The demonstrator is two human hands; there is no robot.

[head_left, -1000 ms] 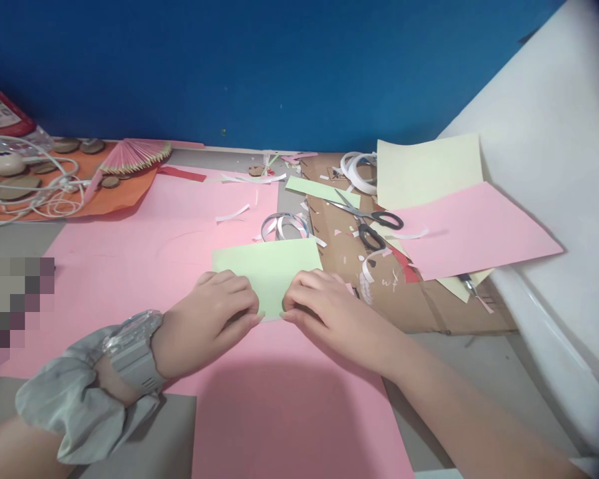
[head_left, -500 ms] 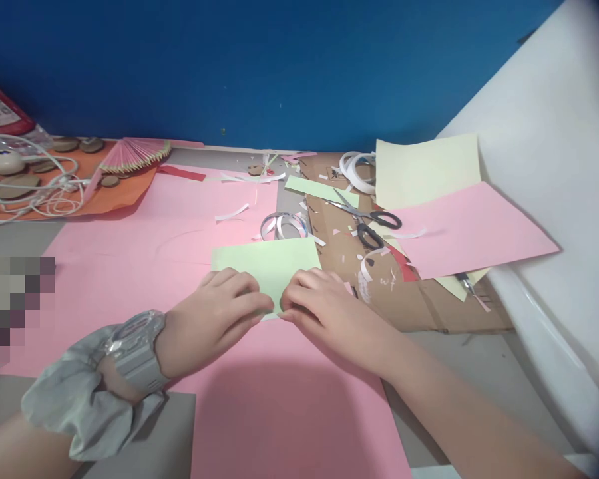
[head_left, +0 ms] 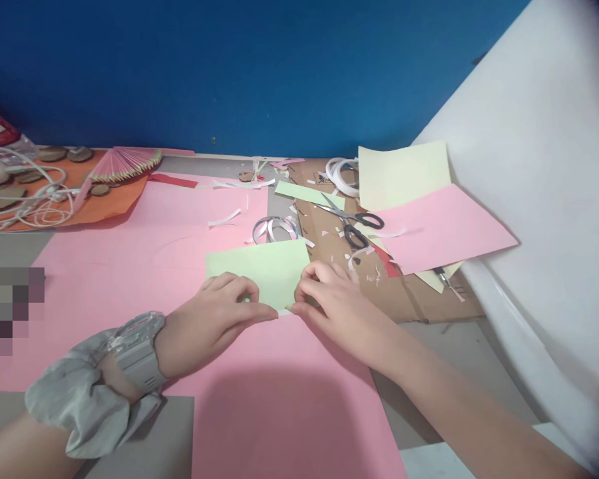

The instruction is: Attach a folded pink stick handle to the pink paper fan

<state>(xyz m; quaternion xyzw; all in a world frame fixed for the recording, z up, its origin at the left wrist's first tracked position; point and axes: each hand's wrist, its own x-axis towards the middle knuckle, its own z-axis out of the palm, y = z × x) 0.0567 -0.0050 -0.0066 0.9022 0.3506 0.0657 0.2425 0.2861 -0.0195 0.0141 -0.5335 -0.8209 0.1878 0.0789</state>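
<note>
A light green sheet of paper [head_left: 269,266] lies on large pink paper [head_left: 279,399] in front of me, a narrow whitish strip showing along its near edge. My left hand [head_left: 224,303] is closed on the sheet's near edge, its thumb stretched along that edge. At the near right part, my right hand [head_left: 329,299] grips the same edge between thumb and curled fingers. The two thumb tips are a short gap apart, and both hands hide parts of the sheet. Just beyond the sheet sit rolls of tape [head_left: 274,230].
Black-handled scissors [head_left: 352,218] and a green strip [head_left: 309,194] lie on scrap-strewn cardboard [head_left: 409,299]. Pink [head_left: 444,229] and cream sheets [head_left: 404,173] rest at right, over a cutter [head_left: 442,274]. A folded paper fan [head_left: 124,164] and white cable [head_left: 54,199] are at left.
My right hand has shifted slightly right along the green sheet's near edge, widening the gap between the hands. My left thumb now reaches further along the edge. The view has shifted slightly.
</note>
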